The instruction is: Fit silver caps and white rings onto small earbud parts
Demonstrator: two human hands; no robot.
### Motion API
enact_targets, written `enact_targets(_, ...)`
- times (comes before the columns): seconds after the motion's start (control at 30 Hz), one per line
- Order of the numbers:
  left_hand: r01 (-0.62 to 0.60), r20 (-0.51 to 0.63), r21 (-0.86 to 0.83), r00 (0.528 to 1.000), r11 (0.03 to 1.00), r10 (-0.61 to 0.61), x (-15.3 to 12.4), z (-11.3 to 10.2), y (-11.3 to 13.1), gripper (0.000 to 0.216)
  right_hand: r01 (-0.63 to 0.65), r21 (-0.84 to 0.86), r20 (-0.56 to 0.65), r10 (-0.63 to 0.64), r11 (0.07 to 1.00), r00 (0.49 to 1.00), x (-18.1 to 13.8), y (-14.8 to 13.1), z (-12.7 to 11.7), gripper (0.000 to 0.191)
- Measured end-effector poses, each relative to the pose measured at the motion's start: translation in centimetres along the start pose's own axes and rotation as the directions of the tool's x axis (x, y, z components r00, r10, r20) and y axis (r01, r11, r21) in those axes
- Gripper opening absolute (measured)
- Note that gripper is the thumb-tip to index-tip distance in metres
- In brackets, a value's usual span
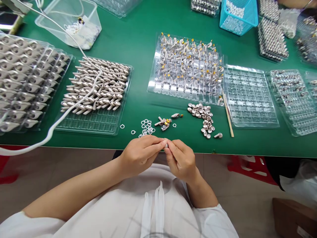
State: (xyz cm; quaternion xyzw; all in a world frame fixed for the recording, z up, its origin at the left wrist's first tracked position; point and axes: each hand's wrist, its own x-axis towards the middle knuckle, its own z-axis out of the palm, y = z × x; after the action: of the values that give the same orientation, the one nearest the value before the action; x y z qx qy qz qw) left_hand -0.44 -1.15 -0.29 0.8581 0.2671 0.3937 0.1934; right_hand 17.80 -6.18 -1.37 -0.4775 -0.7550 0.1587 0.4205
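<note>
Our left hand (pixel 141 153) and right hand (pixel 182 158) meet by the near edge of a green table (pixel 138 43), their fingertips clamped together on a small pale part (pixel 166 145). Just beyond, we see white rings (pixel 147 127), with round caps (pixel 203 116) farther right.

A person's left hand (pixel 139 153) and right hand (pixel 182 159) pinch a small pale part (pixel 166 145) before a green table (pixel 141 49), near loose white rings (pixel 149 130).
</note>
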Motion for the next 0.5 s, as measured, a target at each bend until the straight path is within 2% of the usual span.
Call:
enact_targets(0.17,-0.004,-0.030,0.007,1.000,1.000,0.005,-0.07,0.34,0.08,0.023,-0.003,0.026,0.070,0.002,1.000,0.998,0.15,-0.07,-0.17,0.037)
enact_targets(0.33,-0.003,-0.059,-0.037,0.998,0.999,0.001,-0.22,0.66,0.20,0.024,-0.040,0.073,0.023,0.038,0.997,0.999,0.32,-0.27,-0.30,0.031)
enact_targets(0.5,-0.003,-0.017,0.003,1.000,1.000,0.003,-0.26,0.45,0.36,0.024,-0.058,0.077,-0.028,0.060,0.995,0.998,0.17,-0.48,-0.23,0.029)
